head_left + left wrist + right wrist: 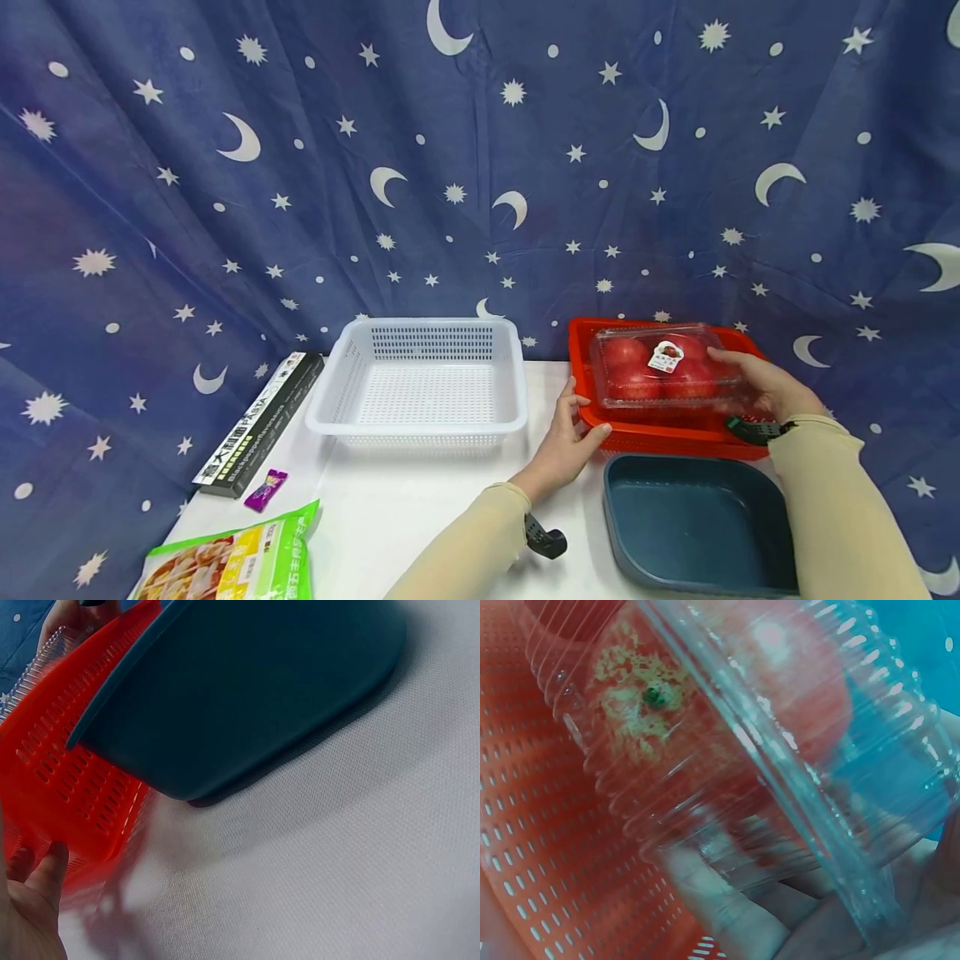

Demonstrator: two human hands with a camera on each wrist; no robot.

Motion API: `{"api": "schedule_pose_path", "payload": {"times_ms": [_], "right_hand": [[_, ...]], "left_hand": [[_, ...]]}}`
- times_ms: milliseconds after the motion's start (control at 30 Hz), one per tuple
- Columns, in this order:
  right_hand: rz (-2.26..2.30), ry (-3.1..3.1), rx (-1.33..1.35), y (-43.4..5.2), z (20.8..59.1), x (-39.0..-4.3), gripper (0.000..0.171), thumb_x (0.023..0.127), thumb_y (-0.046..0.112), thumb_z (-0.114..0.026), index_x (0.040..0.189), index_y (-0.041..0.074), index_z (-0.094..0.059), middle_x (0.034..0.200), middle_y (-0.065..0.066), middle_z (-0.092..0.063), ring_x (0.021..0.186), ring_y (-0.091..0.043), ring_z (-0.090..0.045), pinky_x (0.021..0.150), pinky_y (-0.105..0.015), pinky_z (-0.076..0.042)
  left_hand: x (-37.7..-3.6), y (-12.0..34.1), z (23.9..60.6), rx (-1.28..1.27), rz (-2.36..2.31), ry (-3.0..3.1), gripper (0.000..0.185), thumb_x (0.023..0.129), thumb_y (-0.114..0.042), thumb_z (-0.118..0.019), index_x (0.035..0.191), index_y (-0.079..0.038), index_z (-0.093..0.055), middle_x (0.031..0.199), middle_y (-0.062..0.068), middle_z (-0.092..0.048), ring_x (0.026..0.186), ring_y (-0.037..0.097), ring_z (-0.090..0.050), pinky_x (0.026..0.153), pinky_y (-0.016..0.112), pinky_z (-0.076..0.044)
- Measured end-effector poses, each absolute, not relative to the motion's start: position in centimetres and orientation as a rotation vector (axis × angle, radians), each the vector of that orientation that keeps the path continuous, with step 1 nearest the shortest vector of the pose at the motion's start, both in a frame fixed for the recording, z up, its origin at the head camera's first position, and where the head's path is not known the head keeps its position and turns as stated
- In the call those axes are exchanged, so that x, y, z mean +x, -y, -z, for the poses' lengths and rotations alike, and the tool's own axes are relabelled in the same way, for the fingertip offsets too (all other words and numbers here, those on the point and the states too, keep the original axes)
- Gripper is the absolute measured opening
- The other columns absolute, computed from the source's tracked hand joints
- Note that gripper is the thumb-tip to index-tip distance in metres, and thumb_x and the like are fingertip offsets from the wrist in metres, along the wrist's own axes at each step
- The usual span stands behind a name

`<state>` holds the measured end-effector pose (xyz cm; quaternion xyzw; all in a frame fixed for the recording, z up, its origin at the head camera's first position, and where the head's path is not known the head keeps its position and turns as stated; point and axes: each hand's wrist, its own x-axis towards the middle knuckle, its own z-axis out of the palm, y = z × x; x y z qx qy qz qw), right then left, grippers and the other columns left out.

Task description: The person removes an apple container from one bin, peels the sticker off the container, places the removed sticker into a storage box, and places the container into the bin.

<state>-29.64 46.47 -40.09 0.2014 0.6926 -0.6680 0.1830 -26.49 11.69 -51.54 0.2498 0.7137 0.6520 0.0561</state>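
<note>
In the head view, my right hand (761,383) grips the right end of a clear plastic box (600,362) of red apples with a white label on its lid. The box is over the red basket (581,333), tilted a little. In the right wrist view, fingers (720,907) curl beneath the box's end, and one apple (727,712) shows through the ribbed plastic. My left hand (562,442) touches the basket's front left corner, thumb at the front rim and fingers spread along the left side. Its fingertips (52,859) lie against the basket's outer wall in the left wrist view.
A dark teal tub (622,533) stands right in front of the red basket. Left of the basket is a white perforated basket (517,400). Farther left lie a black pasta box (258,425), a purple wrapped sweet (266,490) and a green food bag (232,558). A starry curtain (450,167) hangs behind.
</note>
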Motion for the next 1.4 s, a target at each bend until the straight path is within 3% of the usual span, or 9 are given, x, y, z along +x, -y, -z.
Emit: {"api": "schedule_pose_path", "payload": {"times_ms": [233, 500, 833, 1167, 1400], "right_hand": [[1.911, -1.959, 0.579, -46.8, 38.6, -29.5, 0.107, 0.097, 0.054, -0.063, 0.162, 0.007, 0.008, 0.105, -0.002, -0.060, 0.097, -0.028, -0.065, 0.098, -0.052, -0.053], [1.900, -1.978, 0.581, -46.5, 38.7, -28.5, 0.107, 0.098, 0.054, -0.063, 0.162, 0.005, 0.008, 0.103, -0.002, -0.062, 0.095, -0.028, -0.068, 0.098, -0.052, -0.053], [1.963, -1.963, 0.590, -47.0, 38.5, -27.7, 0.107, 0.098, 0.054, -0.063, 0.162, 0.005, 0.008, 0.097, -0.002, -0.065, 0.092, -0.028, -0.071, 0.091, -0.047, -0.056], [1.993, -1.946, 0.564, -47.1, 37.7, -27.3, 0.103, 0.099, 0.053, -0.061, 0.162, 0.007, 0.005, 0.095, 0.000, -0.067, 0.092, -0.026, -0.071, 0.092, -0.049, -0.055], [2.010, -1.956, 0.570, -46.8, 37.2, -26.8, 0.103, 0.098, 0.053, -0.063, 0.163, 0.008, 0.003, 0.094, 0.000, -0.067, 0.091, -0.026, -0.072, 0.089, -0.047, -0.057]], "left_hand": [[-27.1, -11.8, 51.3, 0.786, -2.010, -2.147, 0.042, 0.101, -0.028, -0.067, 0.131, -0.019, -0.038, 0.170, -0.006, -0.007, 0.138, 0.023, -0.049, 0.106, 0.032, -0.047], [-26.3, -11.3, 51.5, 0.775, -1.995, -2.137, 0.047, 0.102, -0.027, -0.066, 0.134, -0.011, -0.036, 0.171, -0.001, -0.005, 0.139, 0.032, -0.048, 0.106, 0.036, -0.047], [-26.1, -11.3, 51.5, 0.768, -1.987, -2.121, 0.043, 0.102, -0.029, -0.065, 0.133, -0.020, -0.037, 0.171, -0.002, -0.004, 0.144, 0.028, -0.041, 0.107, 0.037, -0.046], [-26.4, -11.3, 51.2, 0.794, -1.976, -2.129, 0.051, 0.101, -0.030, -0.066, 0.136, -0.009, -0.036, 0.171, -0.002, -0.004, 0.143, 0.030, -0.042, 0.107, 0.042, -0.046], [-26.2, -11.1, 50.8, 0.785, -1.959, -2.149, 0.049, 0.100, -0.028, -0.068, 0.135, -0.009, -0.039, 0.172, -0.001, -0.004, 0.142, 0.031, -0.044, 0.104, 0.039, -0.048]]}}
